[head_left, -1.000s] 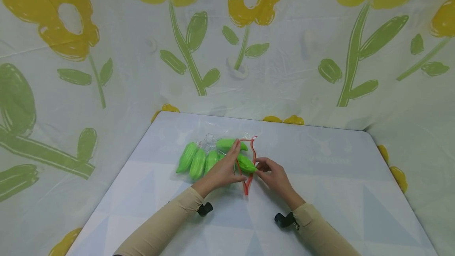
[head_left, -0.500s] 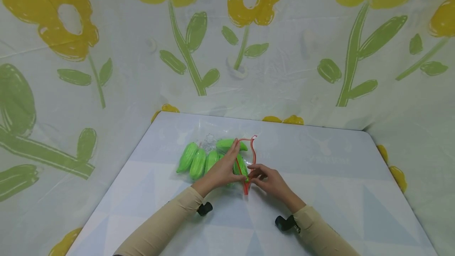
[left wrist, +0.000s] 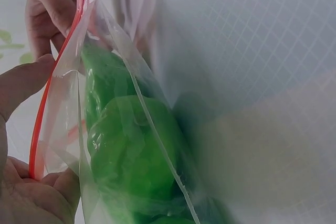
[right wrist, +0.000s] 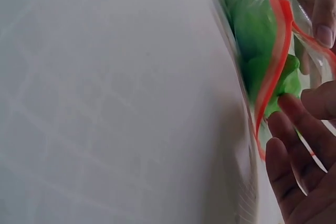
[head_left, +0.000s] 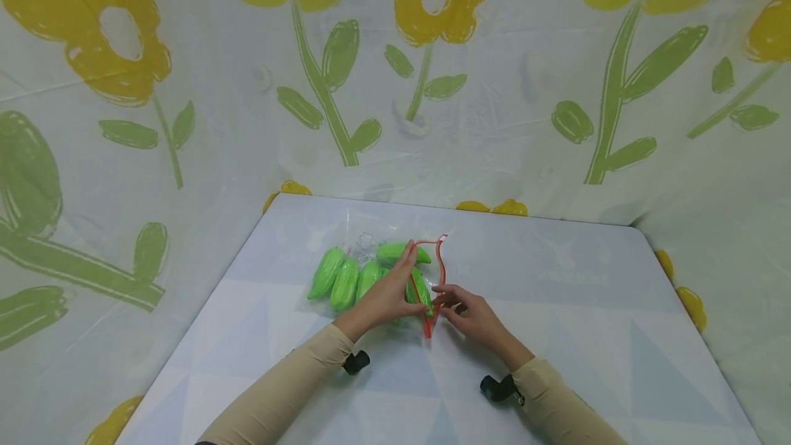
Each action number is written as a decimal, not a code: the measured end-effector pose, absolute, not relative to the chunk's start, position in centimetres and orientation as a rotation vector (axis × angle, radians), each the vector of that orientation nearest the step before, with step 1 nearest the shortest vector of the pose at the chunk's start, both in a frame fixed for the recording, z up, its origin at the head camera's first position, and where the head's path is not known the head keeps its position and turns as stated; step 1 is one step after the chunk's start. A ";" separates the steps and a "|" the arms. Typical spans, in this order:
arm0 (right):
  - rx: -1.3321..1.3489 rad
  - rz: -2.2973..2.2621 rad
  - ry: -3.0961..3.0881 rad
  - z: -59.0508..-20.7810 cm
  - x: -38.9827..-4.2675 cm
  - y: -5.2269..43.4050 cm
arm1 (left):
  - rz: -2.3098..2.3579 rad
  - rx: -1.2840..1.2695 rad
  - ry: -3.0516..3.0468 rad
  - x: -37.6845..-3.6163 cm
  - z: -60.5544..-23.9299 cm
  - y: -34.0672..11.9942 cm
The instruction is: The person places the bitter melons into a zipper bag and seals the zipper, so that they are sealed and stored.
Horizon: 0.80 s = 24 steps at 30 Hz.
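A clear zip bag (head_left: 355,225) with a red zip strip (head_left: 441,270) lies on the table, its mouth gaping to the right. Several glossy green, ribbed, vegetable-like pieces (head_left: 343,284) fill it. My left hand (head_left: 384,296) spreads its thumb and fingers along the mouth; in the left wrist view the thumb (left wrist: 26,82) touches the red strip. Just inside the mouth sits one green piece (head_left: 420,288), pointed end toward my right hand (head_left: 472,316). In the right wrist view the right fingers (right wrist: 302,114) are loosely bent and apart, one fingertip at that green piece (right wrist: 289,80).
The pale table (head_left: 556,307) has a printed pattern and rounded back corners. Behind it hangs a white curtain (head_left: 507,115) with yellow flowers. A small black camera (head_left: 497,387) sits at my right wrist, another black camera (head_left: 356,362) at my left.
My right hand, which pinched the green piece's tip, has moved left and nearer me, then let go. The piece has turned and slid deeper into the bag. The left hand stays put.
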State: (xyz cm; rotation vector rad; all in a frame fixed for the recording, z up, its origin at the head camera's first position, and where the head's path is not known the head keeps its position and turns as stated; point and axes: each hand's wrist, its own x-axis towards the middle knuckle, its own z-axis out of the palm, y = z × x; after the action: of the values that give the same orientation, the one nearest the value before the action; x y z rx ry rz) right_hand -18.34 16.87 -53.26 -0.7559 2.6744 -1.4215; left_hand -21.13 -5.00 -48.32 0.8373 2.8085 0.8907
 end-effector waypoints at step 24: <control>-0.789 -1.400 2.676 -53.5 -18.3 17.5 | 0.847 0.834 2.782 -21.3 -48.5 -4.7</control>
State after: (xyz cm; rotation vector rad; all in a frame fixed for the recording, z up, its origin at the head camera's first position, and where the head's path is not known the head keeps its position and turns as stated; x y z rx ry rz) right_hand -18.30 17.52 -53.46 -0.7888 2.6758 -1.3997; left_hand -21.25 -4.74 -48.55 0.8344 2.7823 0.8469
